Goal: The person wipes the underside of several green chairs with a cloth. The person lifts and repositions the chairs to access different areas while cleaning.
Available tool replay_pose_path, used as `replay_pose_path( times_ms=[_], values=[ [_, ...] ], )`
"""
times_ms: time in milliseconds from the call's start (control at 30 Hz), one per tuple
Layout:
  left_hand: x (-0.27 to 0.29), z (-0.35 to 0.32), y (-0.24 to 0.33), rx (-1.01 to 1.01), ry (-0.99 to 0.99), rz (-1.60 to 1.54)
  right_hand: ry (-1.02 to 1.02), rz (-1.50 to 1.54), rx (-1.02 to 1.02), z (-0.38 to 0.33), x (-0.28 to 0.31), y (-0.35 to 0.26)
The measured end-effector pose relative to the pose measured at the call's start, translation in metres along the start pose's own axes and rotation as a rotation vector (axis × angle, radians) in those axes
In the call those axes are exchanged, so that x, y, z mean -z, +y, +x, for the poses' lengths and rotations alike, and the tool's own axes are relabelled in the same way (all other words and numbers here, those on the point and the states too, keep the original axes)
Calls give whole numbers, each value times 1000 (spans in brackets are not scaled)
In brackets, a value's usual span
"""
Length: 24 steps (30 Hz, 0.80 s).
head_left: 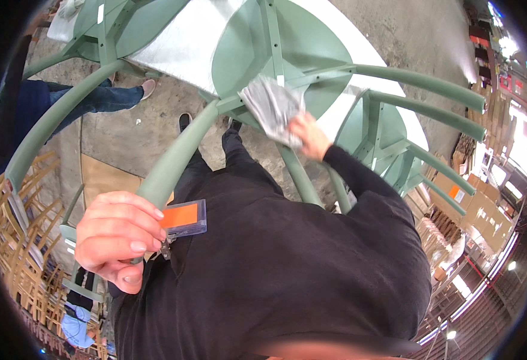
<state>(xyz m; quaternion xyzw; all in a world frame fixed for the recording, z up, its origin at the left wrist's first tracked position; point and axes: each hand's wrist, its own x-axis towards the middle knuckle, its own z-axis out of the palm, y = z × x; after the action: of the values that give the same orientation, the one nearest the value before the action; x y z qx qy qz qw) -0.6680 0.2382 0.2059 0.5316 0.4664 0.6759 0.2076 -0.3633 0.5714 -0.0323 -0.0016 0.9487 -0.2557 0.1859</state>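
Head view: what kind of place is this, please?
Probably a furniture workshop or warehouse. An upturned green chair is being wiped with a grey cloth, bare wooden chairs stand stacked at the left, and cardboard boxes stand at the right.

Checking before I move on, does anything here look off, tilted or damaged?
No damage shows. The green chair is upside down, legs toward the camera. The left hand grips one leg; the right hand presses a grey cloth against the seat's underside. An orange badge hangs at the chest.

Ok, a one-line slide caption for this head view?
Left hand grips a leg of an upturned green chair while the right hand presses a grey cloth to its frame.
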Motion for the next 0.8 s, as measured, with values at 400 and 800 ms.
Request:
replay_pose_path(
  times_ms=[400,800],
  values=[
    [2,-6,3,-36,73,-61,43,-631,-160,210,101,-15],
    [-12,-8,-4,-91,265,-106,-9,-995,13,248,127,19]
  ],
)
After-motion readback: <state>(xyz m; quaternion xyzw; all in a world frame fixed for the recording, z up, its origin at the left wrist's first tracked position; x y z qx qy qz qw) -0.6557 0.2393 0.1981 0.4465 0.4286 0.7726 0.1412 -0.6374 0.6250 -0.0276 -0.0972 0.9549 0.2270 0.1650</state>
